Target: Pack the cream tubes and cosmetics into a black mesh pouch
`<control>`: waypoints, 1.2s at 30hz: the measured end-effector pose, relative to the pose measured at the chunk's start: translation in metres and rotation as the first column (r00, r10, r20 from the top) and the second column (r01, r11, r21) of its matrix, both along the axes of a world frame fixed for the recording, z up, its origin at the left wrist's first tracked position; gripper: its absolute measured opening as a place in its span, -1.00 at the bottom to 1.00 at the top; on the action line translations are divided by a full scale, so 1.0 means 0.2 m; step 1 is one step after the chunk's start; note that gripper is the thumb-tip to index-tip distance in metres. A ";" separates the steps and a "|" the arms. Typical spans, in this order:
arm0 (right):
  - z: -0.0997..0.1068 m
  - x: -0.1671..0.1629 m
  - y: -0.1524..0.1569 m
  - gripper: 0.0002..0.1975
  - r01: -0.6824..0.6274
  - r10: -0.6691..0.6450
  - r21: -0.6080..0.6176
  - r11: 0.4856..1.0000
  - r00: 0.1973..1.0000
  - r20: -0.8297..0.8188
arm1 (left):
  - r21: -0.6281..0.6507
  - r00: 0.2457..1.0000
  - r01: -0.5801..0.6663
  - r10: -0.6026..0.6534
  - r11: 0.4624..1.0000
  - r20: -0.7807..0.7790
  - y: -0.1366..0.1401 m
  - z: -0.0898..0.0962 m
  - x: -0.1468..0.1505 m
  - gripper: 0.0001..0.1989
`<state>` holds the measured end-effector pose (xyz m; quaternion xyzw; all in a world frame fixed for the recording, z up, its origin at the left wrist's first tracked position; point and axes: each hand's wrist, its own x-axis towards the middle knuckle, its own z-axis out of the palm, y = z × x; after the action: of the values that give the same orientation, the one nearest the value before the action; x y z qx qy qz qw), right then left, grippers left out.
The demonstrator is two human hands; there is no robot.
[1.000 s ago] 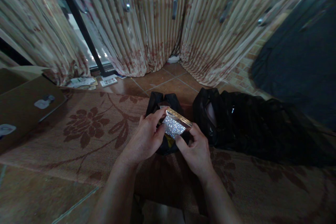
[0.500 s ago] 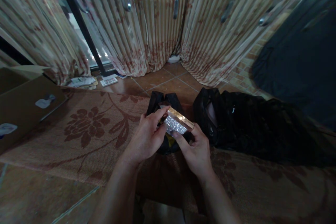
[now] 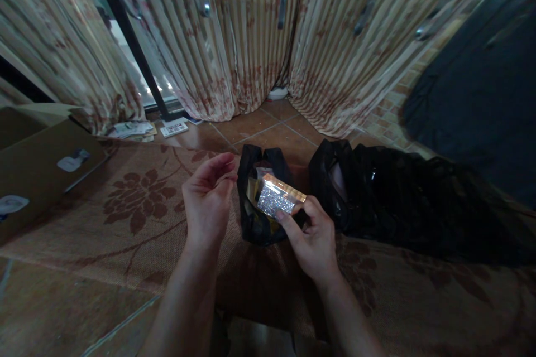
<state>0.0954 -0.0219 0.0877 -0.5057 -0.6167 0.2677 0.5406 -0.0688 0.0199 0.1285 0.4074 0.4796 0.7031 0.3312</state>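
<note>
My right hand [image 3: 312,237] holds a small box-shaped case [image 3: 277,198] by its right end, thumb on the near face. That face is silver and glittery, and the upper edge is shiny gold. Beneath it stands a black bag [image 3: 260,227] with its mouth open; some yellow and pale contents show inside, mostly hidden by the case. Just left of the bag, my left hand [image 3: 208,195] is raised, free of the case. Its fingers are loosely curled, with a gap between thumb and fingertips and nothing visible in them.
A row of black bags [image 3: 402,201] lies to the right on the flower-patterned cloth [image 3: 167,212]. At the left stands an open cardboard box [image 3: 46,162]. Papers [image 3: 132,129] lie on the tiled floor by the striped curtains [image 3: 251,44]. A dark bar with metal hooks [image 3: 283,5] crosses the top.
My left hand has let go of the glittery case and moved left, beside the bag. My right hand keeps the case over the bag, almost in the same spot.
</note>
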 end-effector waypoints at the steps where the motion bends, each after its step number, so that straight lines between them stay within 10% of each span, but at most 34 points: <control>1: 0.00 0.00 0.00 -0.82 0.002 -0.002 0.000 1.000 1.000 0.005 | -0.013 1.000 0.006 -0.006 1.000 0.020 0.00 0.00 0.00 -0.69; 36: 0.01 0.00 0.00 -0.85 0.010 -0.010 -0.001 1.000 0.998 0.056 | -0.071 0.997 0.060 -0.057 0.996 0.053 0.00 -0.01 -0.01 -0.66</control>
<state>0.0953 -0.0216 0.0890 -0.5165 -0.6288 0.2513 0.5240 -0.0706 0.0199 0.1271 0.3909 0.4842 0.6853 0.3784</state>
